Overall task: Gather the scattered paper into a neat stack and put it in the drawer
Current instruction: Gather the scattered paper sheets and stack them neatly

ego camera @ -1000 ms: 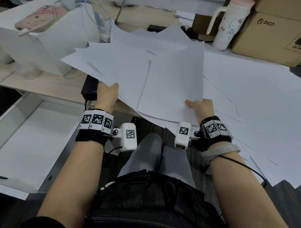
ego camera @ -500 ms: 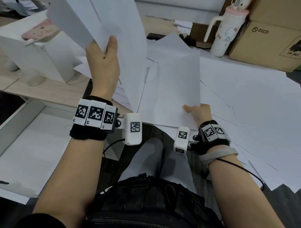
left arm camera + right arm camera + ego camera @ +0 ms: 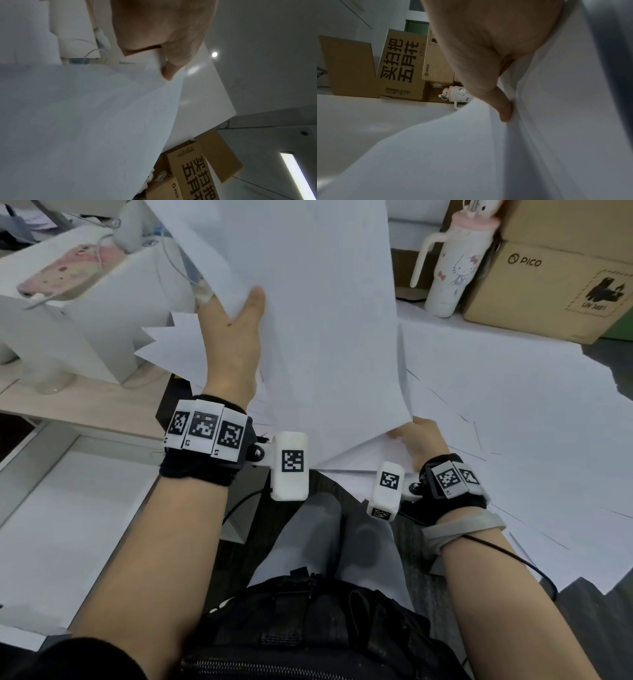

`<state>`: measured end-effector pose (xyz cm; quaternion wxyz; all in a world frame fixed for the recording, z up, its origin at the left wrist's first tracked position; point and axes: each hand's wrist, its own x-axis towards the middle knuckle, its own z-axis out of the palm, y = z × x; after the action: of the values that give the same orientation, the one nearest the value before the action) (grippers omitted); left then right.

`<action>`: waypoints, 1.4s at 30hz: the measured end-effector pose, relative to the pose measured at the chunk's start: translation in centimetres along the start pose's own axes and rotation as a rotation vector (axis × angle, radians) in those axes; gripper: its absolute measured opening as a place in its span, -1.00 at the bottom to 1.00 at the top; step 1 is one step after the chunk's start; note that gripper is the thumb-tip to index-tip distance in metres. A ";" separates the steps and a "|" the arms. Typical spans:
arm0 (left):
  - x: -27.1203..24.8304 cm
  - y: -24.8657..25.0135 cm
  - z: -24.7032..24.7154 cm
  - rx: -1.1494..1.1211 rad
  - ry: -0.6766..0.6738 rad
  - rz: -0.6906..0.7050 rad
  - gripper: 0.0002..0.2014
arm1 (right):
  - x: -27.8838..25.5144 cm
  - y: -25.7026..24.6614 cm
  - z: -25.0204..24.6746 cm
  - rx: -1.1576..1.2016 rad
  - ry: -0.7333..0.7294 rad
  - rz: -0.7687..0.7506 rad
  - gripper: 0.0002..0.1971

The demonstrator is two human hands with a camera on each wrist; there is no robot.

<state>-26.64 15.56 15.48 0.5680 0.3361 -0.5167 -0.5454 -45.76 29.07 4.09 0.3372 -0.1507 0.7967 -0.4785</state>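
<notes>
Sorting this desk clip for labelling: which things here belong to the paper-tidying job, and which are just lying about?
Part of the job:
- lifted sheets, held by the left hand
- right hand gripping the sheets' lower edge
- scattered paper on the desk
- open drawer

Just lying about:
- cartoon-cat tumbler
- cardboard box
- pink phone

The paper (image 3: 308,302) I'm lifting is plain white, as are the sheets (image 3: 513,405) spread over the desk. My wrist bands (image 3: 205,429) carry black-and-white square codes. The tumbler (image 3: 452,268) is white with a pink lid (cartoon cat print), beside a brown cardboard box (image 3: 548,285).
</notes>
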 end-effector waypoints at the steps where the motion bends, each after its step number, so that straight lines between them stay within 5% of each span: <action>1: 0.2 -0.7 -0.1 0.016 0.023 -0.044 -0.90 | 0.0 0.0 -0.3 0.013 0.001 0.006 -0.88; 7: 0.4 -5.2 -0.7 0.114 0.102 -0.228 -0.85 | 0.4 0.0 -1.4 0.094 0.042 -0.021 -0.73; 10: 0.1 -6.8 -0.8 0.174 0.126 -0.290 -0.85 | 0.3 0.3 -1.3 0.203 0.075 -0.067 -0.42; 13: -0.1 -8.2 -1.0 0.219 0.140 -0.349 -0.86 | 0.1 0.3 -1.3 0.187 0.069 -0.105 -0.49; 16: -0.2 -8.8 -1.1 0.250 0.124 -0.398 -0.82 | -0.2 -0.3 -1.2 0.192 0.056 -0.037 -0.79; 19: -0.4 -9.3 -1.1 0.265 0.112 -0.415 -0.74 | 0.0 -0.8 -1.3 0.213 0.061 0.076 -0.61; 25: -0.3 -9.8 -1.0 0.239 0.067 -0.498 -0.68 | -0.3 -0.7 -1.4 0.208 0.040 0.050 -0.87; 31: 0.1 -10.5 -2.2 0.249 0.204 -0.466 -0.66 | -0.2 -0.5 -1.3 0.219 0.117 0.048 -0.94; 33: 0.3 -10.9 -3.2 0.277 0.230 -0.417 -0.66 | -0.2 -0.5 -1.2 0.241 0.151 0.049 -0.77; 38: 0.1 -10.1 -3.9 0.316 0.131 -0.475 -0.69 | -0.6 -0.6 -0.9 0.230 0.204 0.010 -0.64; 42: -0.7 -9.3 -2.9 0.333 -0.159 -0.602 -0.86 | -0.6 -0.6 -0.7 0.328 0.176 0.029 -0.90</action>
<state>-26.29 14.06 5.81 0.2772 0.5180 -0.5188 -0.6211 -45.82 29.61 5.07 0.2932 -0.0397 0.7366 -0.6082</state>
